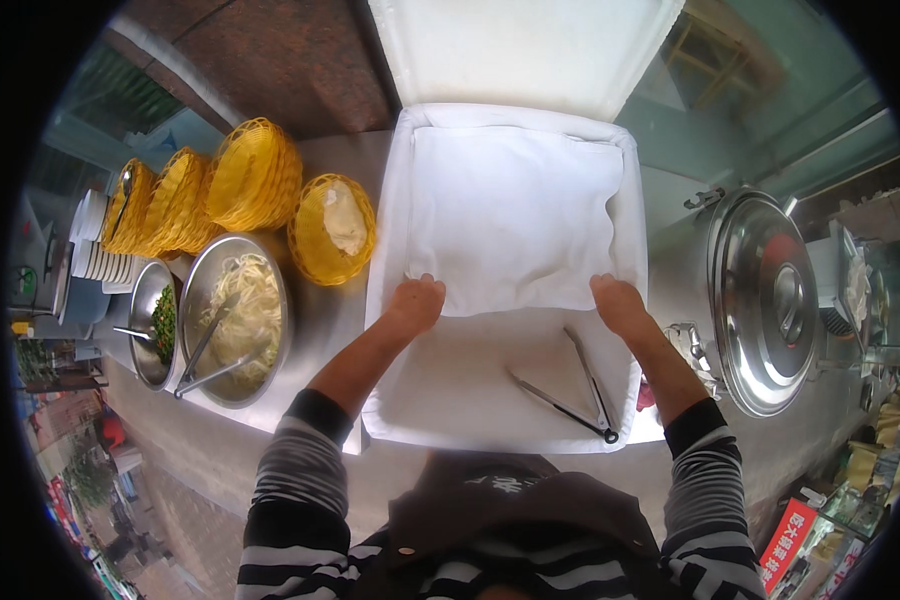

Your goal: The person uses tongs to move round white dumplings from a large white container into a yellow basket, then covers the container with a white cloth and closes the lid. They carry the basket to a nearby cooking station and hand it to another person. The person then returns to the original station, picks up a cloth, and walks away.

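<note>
A white cloth (510,217) is spread over the far part of a white-lined box (379,352). My left hand (418,300) grips the cloth's near left corner, and my right hand (616,301) grips its near right corner. The cloth hangs slightly wavy between them, with a ripple along its right side. Nearer to me, on the box's pale lining, lies a pair of metal tongs (574,397) with the arms spread apart. Whatever is beneath the cloth is hidden.
On the left stand several stacked yellow woven baskets (255,176), a basket (307,255) holding flatbread (343,217), a steel bowl (285,352) of pale shreds with tongs, and a bowl of chopped greens (163,326). A lidded steel pot (765,300) stands right. Behind rises a white foam lid (525,52).
</note>
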